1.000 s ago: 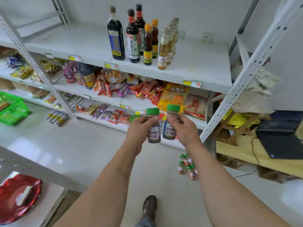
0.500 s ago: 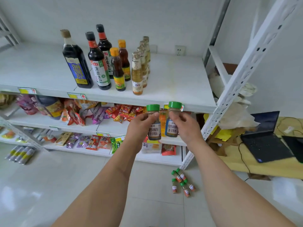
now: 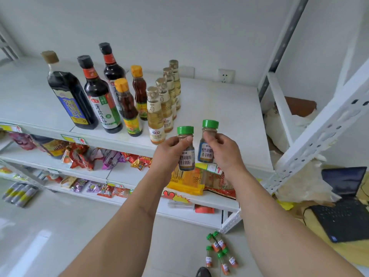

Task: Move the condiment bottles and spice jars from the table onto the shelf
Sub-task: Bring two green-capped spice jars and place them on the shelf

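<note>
Placing step: two spice jars are being carried to the top shelf (image 3: pixel 219 108). The left hand (image 3: pixel 169 148) grips the left jar (image 3: pixel 186 148) around its neck, just right of the pale bottles (image 3: pixel 157 114) at the shelf's front edge. The right hand (image 3: pixel 223 150) pinches the right jar (image 3: pixel 207 144), held over bare shelf. Next, both likely need lowering upright beside that row.

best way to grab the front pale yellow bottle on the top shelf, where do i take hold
Grip the front pale yellow bottle round its narrow neck just under the gold cap, coming from the front right. It stands upright at the shelf edge; three like bottles crowd behind it, an orange-capped bottle stands at its left, the right side is open.
</note>
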